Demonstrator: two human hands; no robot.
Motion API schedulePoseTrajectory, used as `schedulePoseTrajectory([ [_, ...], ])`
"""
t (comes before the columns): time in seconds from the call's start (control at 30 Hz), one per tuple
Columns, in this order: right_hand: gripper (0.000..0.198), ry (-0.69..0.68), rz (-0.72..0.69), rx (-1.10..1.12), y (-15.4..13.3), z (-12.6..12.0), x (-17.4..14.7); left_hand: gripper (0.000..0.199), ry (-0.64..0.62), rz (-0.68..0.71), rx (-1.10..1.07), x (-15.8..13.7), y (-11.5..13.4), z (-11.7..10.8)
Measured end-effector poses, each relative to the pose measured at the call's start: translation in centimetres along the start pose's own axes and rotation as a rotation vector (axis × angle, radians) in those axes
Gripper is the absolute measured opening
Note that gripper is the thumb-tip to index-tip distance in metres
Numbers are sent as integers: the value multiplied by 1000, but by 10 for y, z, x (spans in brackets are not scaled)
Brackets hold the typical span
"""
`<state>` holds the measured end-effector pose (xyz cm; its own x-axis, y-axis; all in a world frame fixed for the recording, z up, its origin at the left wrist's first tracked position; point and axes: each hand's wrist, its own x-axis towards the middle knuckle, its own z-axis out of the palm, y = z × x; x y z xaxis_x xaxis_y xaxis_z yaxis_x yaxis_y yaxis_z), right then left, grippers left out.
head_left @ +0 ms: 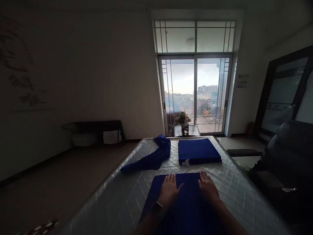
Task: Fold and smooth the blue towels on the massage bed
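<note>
Right in front of me a folded blue cloth lies flat on a quilted silver-grey surface. My left hand rests flat on the cloth's left side, fingers stretched toward its far edge and thumb apart; a dark watch is on that wrist. Flat on the right side of the same cloth is my right hand, fingers out and thumb pointing inward. Beyond it sits a second folded blue cloth with a white tag at its near edge. To its left, a crumpled blue cloth trails leftward.
A small dark table with a potted plant and a bottle stands past the far edge, before glass sliding doors. Dark furniture flanks the right side. A low black shelf is by the left wall.
</note>
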<state>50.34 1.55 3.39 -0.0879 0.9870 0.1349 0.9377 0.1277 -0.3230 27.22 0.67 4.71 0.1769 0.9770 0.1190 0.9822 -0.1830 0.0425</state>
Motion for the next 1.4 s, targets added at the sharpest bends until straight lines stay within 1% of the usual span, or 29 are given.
schedulePoseTrajectory([
  [0.1, 64, 1, -28, -34, 2, 2, 1, 73, 20, 197, -144, 14, 58, 12],
  [0.17, 63, 1, -59, -61, 4, 3, 1, 68, 27, 268, -232, 20, 86, 22],
  [0.23, 63, 1, -70, -76, 6, 5, 1, 68, 38, 279, -280, 23, 100, 29],
  [0.27, 63, 1, -69, -79, 6, 5, 2, 69, 44, 268, -290, 24, 100, 31],
  [0.33, 63, 5, -53, -73, 6, 5, 2, 73, 32, 233, -285, 23, 91, 29],
  [0.4, 63, 12, -41, -63, 5, 5, 3, 77, 13, 178, -252, 19, 68, 24],
  [0.47, 63, 19, -37, -55, 4, 5, 3, 80, 0, 109, -204, 15, 37, 18],
  [0.53, 63, 22, -44, -44, 5, 7, 3, 82, -4, 34, -154, 10, 0, 14],
  [0.63, 63, 36, -36, -25, 7, 10, 4, 86, 2, -67, -97, 0, -52, 13],
  [0.7, 63, 41, -40, -25, 9, 13, 5, 87, 17, -113, -83, -7, -77, 15],
  [0.77, 63, 40, -48, -29, 11, 14, 6, 88, 35, -131, -87, -12, -92, 18],
  [0.87, 63, 35, -53, -30, 11, 14, 6, 89, 50, -135, -118, -14, -98, 22],
  [1.07, 63, 30, -58, -67, 8, 12, 6, 89, 77, -128, -169, -14, -97, 24],
  [1.13, 63, 38, -61, -72, 9, 13, 7, 90, 84, -130, -165, -16, -97, 21],
  [1.3, 62, 57, -85, -68, 12, 17, 9, 97, 47, -143, -143, -20, -93, 10],
  [1.4, 63, 48, -89, -88, 11, 17, 9, 97, 41, -149, -145, -21, -91, 6],
])
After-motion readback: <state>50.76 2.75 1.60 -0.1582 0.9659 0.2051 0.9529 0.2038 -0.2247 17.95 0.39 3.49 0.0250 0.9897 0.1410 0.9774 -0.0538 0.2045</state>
